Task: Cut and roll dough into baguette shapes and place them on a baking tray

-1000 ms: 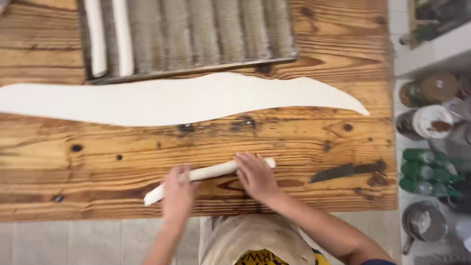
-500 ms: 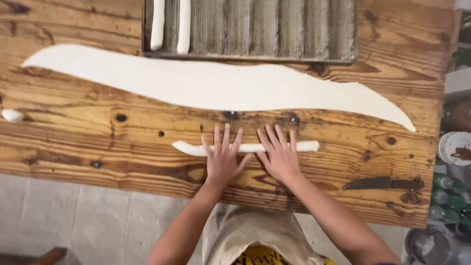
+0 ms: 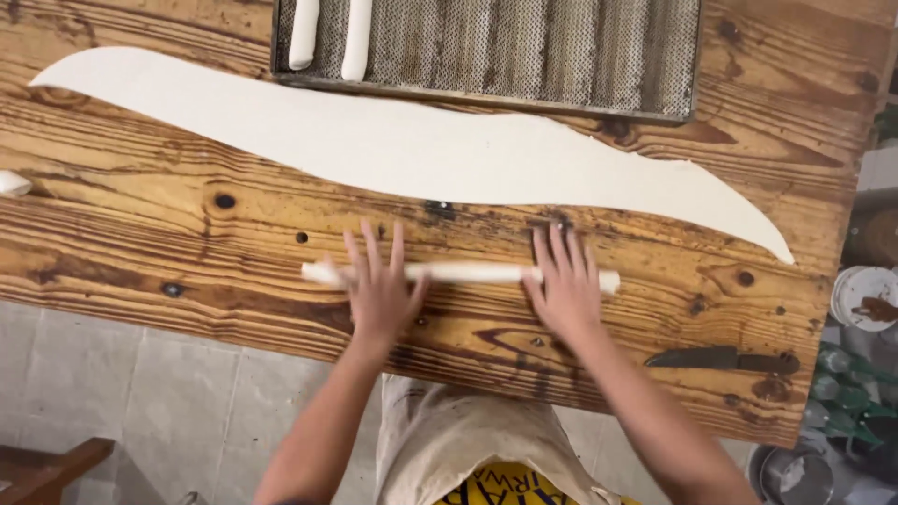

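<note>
While the fingers are spread flat and pressed down rather than gripping, the left hand (image 3: 379,295) and the right hand (image 3: 563,290) both lie on a thin dough rope (image 3: 468,273), which stretches sideways across the wooden table (image 3: 140,252) near its front edge. Beyond it lies a long, curved dough sheet (image 3: 421,150), then a perforated metal tray (image 3: 524,47) holding two dough sticks (image 3: 329,33). A dark knife (image 3: 720,358) rests to the right.
</note>
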